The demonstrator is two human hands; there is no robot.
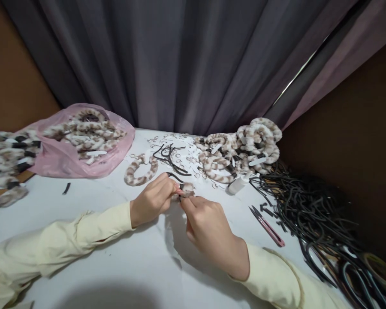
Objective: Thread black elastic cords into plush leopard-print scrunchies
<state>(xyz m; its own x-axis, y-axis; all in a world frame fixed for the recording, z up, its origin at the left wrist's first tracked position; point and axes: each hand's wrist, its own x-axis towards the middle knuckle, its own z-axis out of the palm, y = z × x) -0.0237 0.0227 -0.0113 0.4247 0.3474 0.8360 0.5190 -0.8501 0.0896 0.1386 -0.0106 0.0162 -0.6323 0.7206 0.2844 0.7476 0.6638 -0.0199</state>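
Observation:
My left hand [155, 195] and my right hand [210, 229] meet over the white table, fingertips pinched close together. Between them is a brown-and-white furry loop [188, 187] with a black band at its end, mostly covered by the fingers. Both hands grip around that band; exactly what each fingertip pinches is too small to tell. A thin black cord [176, 176] shows just beyond the left fingers. Behind the left hand lies another furry loop [131, 175] with a white tag. Several loose black cords [170, 156] rest farther back.
A pink plastic bag [116, 165] full of furry loops stands at the back left. More furry loops [260, 137] are piled back right, near small metal rings [197, 174] and a clear bottle [238, 183]. Pink-handled thread snips [267, 227] lie beside heaped black cords [321, 214].

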